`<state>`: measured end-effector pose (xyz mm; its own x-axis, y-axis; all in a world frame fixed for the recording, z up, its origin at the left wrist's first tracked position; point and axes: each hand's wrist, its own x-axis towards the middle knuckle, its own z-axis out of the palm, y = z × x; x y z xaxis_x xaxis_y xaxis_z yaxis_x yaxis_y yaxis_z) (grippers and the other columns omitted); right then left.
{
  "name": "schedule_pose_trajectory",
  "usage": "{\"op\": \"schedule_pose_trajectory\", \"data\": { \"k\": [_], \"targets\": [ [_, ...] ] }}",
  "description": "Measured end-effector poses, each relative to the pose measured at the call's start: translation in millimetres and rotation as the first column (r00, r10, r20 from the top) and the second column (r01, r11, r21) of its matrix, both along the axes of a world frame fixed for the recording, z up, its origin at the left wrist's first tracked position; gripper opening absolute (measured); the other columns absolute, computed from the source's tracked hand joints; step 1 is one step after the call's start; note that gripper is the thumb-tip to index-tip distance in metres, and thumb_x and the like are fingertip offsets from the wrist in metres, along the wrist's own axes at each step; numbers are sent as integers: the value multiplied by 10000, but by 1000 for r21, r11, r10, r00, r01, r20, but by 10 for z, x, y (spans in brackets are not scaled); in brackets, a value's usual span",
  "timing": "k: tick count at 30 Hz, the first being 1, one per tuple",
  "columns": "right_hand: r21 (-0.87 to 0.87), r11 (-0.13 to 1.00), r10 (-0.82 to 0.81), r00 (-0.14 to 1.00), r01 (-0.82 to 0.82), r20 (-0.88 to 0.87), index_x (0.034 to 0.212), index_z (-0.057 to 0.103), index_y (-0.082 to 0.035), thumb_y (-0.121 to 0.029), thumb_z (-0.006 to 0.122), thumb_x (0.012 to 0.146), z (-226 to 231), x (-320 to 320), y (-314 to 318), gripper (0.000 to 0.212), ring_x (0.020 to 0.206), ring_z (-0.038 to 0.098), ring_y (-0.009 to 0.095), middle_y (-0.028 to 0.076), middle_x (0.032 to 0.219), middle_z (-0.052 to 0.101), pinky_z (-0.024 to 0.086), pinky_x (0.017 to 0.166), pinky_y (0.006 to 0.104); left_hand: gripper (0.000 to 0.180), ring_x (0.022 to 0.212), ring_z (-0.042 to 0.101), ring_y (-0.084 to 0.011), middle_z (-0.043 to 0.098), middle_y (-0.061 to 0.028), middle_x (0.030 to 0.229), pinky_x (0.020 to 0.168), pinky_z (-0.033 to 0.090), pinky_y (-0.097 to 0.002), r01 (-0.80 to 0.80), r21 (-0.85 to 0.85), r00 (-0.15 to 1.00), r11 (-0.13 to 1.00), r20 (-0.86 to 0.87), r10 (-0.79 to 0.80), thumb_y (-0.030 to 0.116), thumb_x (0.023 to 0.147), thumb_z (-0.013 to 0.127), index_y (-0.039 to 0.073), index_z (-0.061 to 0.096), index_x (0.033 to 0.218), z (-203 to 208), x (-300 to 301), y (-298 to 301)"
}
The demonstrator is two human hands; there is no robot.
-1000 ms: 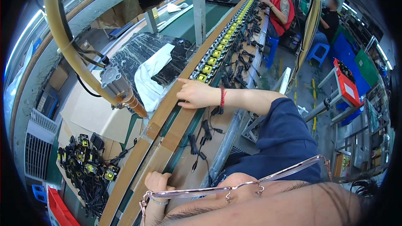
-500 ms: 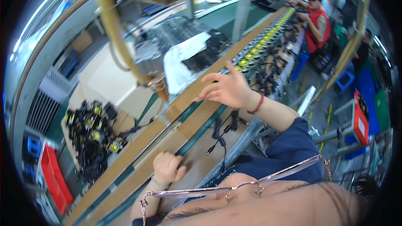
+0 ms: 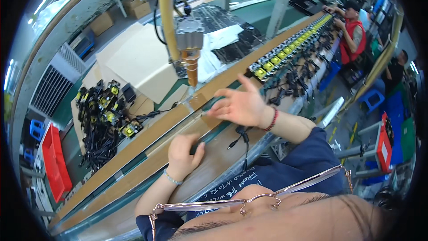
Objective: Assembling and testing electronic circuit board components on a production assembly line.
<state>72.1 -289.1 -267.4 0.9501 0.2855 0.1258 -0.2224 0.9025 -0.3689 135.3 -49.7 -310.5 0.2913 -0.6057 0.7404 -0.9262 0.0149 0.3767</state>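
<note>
My right hand [image 3: 243, 107], a red bead bracelet on its wrist, is held over the wooden rails with its fingers spread and nothing in it. Lower left, over the near rail [image 3: 147, 169], is my left hand [image 3: 183, 155]. Its fingers are bent and slightly blurred, the thumb stands apart from them, and no object shows between. Beyond my right hand runs a long row of small circuit boards with yellow-wrapped transformers [image 3: 281, 56]. Black cords [image 3: 290, 87] hang from the row's near side. One cord with a barrel plug [image 3: 240, 138] lies below my right hand.
A metal cylinder with a copper-coloured coiled tip [image 3: 191, 69] hangs over the far rail. Behind the rails are a heap of corded boards [image 3: 107, 125] and cardboard sheets [image 3: 138, 67]. A red tray [image 3: 57, 163] is far left. A person in a red vest [image 3: 354, 40] works along the row.
The view has shifted, bringing the hanging cylinder and more of the row into sight. My left hand has moved right and its thumb now stands out from the fingers. My right hand stays spread.
</note>
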Motion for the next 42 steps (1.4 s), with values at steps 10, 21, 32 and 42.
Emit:
{"op": "schedule_pose_trajectory", "data": {
  "k": [10,21,32,42],
  "targets": [
    [-238,909,335,940,-342,-70,1139,518,38,-482,289,939,-111,124,674,603,1017,584,443,306,941,633,377,972,436,200,645,530,-204,567,-32,699,663,423,-312,-69,130,957,989,288,29,274,816,666,131,547,743,136,104,293],
    [-885,405,124,945,230,303,928,614,0,-209,526,920,653,1640,1536,228,573,601,173,91,673,617,505,560,230,314,543,544,-312,631,-100,635,523,437,-376,-401,-68,879,913,-309,363,302,859,536,40,650,727,663,892,1006],
    [-925,-300,-23,967,234,252,1002,597,110,-491,537,865,474,3492,2334,619,764,624,345,247,945,637,520,686,392,335,829,613,-401,662,-188,913,752,503,-444,-971,78,232,227,61,971,304,824,554,17,628,978,939,3896,2233],
    [-639,-495,-35,721,588,692,878,640,27,-291,575,832,230,3397,2522,329,805,596,343,194,950,565,498,745,381,367,775,623,-340,655,-158,889,668,522,-364,-940,248,273,236,130,953,205,773,655,62,602,1106,486,4207,2206]
  ]
}}
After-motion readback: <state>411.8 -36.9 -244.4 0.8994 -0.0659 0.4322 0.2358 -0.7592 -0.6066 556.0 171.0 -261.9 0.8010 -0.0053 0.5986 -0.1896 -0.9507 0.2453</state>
